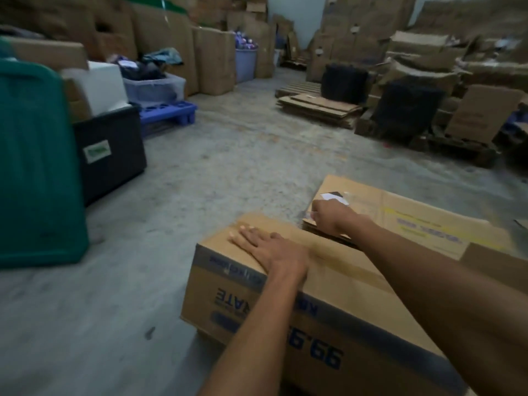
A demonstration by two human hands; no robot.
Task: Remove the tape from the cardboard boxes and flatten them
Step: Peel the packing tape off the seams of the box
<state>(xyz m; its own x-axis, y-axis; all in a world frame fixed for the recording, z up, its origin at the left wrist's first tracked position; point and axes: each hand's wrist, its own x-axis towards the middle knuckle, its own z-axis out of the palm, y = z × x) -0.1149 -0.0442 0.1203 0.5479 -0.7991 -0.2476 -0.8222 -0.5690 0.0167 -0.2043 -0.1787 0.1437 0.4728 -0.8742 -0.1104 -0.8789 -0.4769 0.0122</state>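
Note:
A brown cardboard box [337,298] with blue print stands on the floor in front of me. My left hand [265,248] lies flat on its top near the far left corner, fingers straight. My right hand [331,217] is at the box's far edge with curled fingers pinching a clear strip of tape [310,215]. Behind it lies a flattened cardboard box [414,218] with yellow and blue print and a white label.
A green bin [37,167] and a black crate [111,152] stand on the left, with a blue pallet [168,112] behind. Flattened cardboard stacks [320,108] and piled boxes [428,64] fill the right and back. Bare concrete floor [228,167] lies between.

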